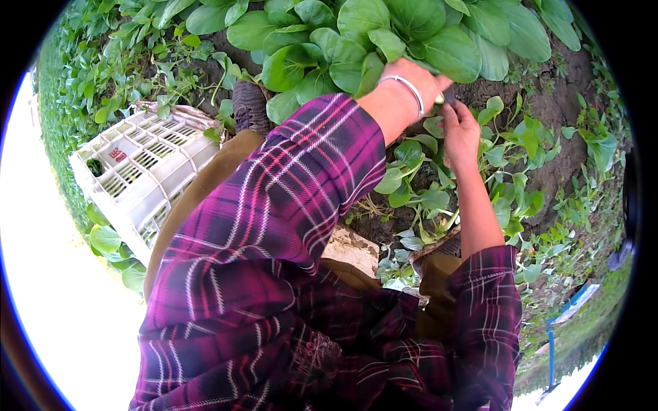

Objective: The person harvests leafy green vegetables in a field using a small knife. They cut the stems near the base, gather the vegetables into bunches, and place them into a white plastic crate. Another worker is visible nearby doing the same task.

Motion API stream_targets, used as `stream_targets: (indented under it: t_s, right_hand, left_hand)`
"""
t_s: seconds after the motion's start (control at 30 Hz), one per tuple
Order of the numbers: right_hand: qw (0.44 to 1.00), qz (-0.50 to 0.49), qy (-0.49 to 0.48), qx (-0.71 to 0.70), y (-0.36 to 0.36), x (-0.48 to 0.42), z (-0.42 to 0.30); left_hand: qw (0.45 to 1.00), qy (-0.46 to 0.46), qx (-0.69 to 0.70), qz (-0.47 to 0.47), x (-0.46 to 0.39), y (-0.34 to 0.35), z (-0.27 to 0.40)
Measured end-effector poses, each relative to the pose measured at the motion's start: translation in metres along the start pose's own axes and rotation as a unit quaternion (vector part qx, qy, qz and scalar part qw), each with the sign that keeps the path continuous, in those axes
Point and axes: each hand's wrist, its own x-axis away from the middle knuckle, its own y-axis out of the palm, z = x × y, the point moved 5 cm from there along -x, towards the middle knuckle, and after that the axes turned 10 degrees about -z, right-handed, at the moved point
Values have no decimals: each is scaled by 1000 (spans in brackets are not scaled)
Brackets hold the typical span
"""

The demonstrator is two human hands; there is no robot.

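My left hand [411,85], with a silver bangle at the wrist, is closed around the lower part of a leafy green plant that looks like bok choy [383,46]. Leaves cover some of its fingers. A pale stem end [439,98] shows just beside that hand. Close by on the right, my right hand [461,128] pinches a small dark blade, likely a knife [449,94], whose tip points up towards the stem. Its handle is hidden in my fingers. Loose green leaves [408,174] lie on the soil below both hands.
A white plastic crate [149,154] stands at the left, bearing red writing. My shoes [250,106] rest on the soil among weeds. Between my legs is a pale wooden board [354,250]. More leafy plants [504,31] grow ahead, and a blue frame [551,344] stands at lower right.
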Motion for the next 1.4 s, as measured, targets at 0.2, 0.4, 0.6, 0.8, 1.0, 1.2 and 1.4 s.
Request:
stream_targets:
  t_s: [0.2, 0.4, 0.6, 0.8, 1.0, 1.2, 1.4]
  right_hand:
    - [993, -55, -28, 102, 16, -31, -4]
    - [984, 21, -96, 147, 19, -37, -21]
    - [973, 19, -34, 229, 39, -56, -23]
    - [997, -53, 38, -44, 49, -58, -9]
    - [995, -71, 61, -39, 58, -69, -10]
    - [996, -54, 58, -37, 65, -54, -4]
    - [992, -75, 99, -35, 64, -34, -2]
  left_hand:
    - [986, -154, 45, 46, -4, -10, -63]
    - [975, -207, 72, 43, 9, 2, -94]
    - [973, -199, 55, 101, 13, 8, -92]
    - [972, -174, 74, 137, 19, 21, -88]
    - [970, -175, 68, 153, 21, 26, -88]
    - [965, -182, 124, 139, 26, 39, -88]
    - [944, -232, 210, 103, 34, 30, -93]
